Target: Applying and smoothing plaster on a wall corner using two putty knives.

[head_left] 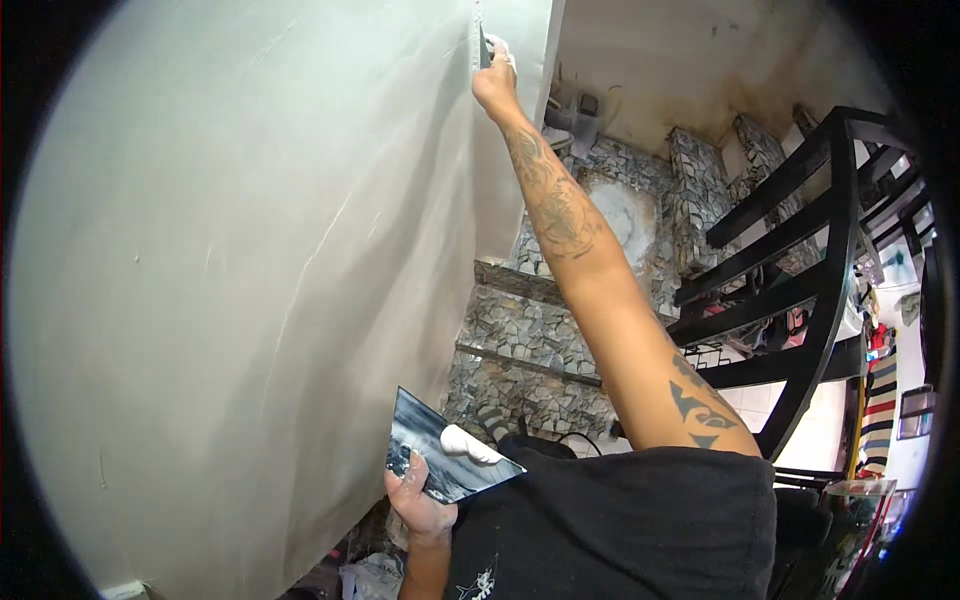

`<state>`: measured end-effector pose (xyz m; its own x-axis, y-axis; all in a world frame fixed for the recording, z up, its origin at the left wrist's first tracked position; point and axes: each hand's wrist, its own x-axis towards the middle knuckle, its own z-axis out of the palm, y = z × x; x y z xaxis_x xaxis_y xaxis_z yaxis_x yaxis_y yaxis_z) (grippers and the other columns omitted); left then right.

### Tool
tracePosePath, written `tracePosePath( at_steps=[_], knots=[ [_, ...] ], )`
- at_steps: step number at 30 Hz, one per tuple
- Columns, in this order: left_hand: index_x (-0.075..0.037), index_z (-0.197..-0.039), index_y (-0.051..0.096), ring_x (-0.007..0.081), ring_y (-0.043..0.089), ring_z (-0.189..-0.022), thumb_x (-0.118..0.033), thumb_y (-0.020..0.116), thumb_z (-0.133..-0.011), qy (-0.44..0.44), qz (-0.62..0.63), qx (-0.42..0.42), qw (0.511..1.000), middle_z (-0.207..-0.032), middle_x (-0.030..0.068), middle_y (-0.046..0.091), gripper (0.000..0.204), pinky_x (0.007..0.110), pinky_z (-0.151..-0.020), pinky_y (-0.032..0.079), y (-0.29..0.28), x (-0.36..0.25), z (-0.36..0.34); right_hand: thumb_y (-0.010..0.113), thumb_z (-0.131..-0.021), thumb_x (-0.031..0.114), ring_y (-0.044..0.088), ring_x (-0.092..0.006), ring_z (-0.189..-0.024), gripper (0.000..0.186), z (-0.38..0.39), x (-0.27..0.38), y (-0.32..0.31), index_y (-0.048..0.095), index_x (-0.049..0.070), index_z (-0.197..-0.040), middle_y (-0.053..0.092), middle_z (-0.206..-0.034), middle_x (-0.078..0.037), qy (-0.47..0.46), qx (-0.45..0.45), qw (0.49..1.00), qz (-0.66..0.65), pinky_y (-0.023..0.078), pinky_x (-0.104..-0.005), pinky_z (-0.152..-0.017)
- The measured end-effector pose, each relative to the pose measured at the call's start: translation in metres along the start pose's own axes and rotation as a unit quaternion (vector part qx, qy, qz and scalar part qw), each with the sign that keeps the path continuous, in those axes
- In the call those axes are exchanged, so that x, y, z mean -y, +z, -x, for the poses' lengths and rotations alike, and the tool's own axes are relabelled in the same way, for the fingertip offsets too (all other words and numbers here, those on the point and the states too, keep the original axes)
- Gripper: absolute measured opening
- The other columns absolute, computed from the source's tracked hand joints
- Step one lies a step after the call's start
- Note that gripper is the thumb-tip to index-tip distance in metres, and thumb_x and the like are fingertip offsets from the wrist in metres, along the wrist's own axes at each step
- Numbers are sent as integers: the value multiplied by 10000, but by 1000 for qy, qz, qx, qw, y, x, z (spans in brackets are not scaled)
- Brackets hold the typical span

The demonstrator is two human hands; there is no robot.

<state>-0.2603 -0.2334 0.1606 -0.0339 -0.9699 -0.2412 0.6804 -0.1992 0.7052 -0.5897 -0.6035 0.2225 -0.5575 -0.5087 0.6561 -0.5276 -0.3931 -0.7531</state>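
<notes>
My left hand (422,505) grips a dark, smeared flat plate (420,430) at its near edge, with the thumb on top. A thick white dollop of putty (468,446) lies on the plate. Stretched far up and forward, my right hand (495,82) is closed round a putty knife (485,47). Only a narrow dark strip of its blade shows, at the corner edge of the pale grey wall (250,250). White smears mark the fingers of both hands. Thin white lines and small spots run across the wall.
Stone-patterned steps (535,325) lie below my right arm. At the right curves a black stair railing (840,240). Beyond the wall's corner stands a clear plastic container (580,118). A plastic bag (378,577) lies at the lower edge.
</notes>
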Motion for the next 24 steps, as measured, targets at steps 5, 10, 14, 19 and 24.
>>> tracePosePath(
  at_steps=[5, 10, 14, 19, 24],
  knots=[
    [37, -1063, 427, 242, 543, -879, -53, 456, -790, -10, -8, 12, 1000, -967, 131, 535, 289, 368, -800, 425, 1, 3, -1, 389, -635, -63, 527, -240, -790, 478, -12, -13, 2, 455, 40, -1098, 547, -873, -150, -4, -19, 999, 33, 418, -315, -692],
    [37, -1060, 427, 244, 545, -874, -54, 456, -788, -18, 27, -9, 999, -958, 133, 536, 288, 367, -793, 429, -1, 7, 1, 393, -617, -47, 500, -331, -888, 511, -7, -6, 6, 435, 41, -1119, 541, -905, -190, -60, -31, 995, 72, 389, -359, -784],
    [32, -1056, 429, 248, 546, -871, -59, 458, -782, -13, 12, -17, 1000, -952, 133, 536, 290, 369, -787, 433, -4, 9, 1, 409, -617, -18, 486, -345, -912, 532, -13, -5, 8, 412, 35, -1146, 533, -936, -213, -64, -40, 993, 89, 378, -369, -804],
    [28, -1071, 422, 250, 546, -871, -57, 462, -774, -34, 23, -23, 999, -958, 132, 535, 312, 378, -785, 436, -16, 10, 0, 406, -608, 5, 464, -381, -961, 571, -22, -3, 11, 385, 21, -1178, 509, -982, -268, -55, -25, 989, 134, 359, -375, -850],
    [29, -1037, 442, 248, 560, -833, -48, 461, -764, -20, 32, -30, 999, -922, 126, 547, 285, 376, -756, 451, -9, 8, 1, 401, -609, 0, 463, -375, -981, 580, -12, 12, 10, 380, 28, -1188, 512, -989, -253, -37, 10, 993, 114, 358, -365, -859]
  ],
)
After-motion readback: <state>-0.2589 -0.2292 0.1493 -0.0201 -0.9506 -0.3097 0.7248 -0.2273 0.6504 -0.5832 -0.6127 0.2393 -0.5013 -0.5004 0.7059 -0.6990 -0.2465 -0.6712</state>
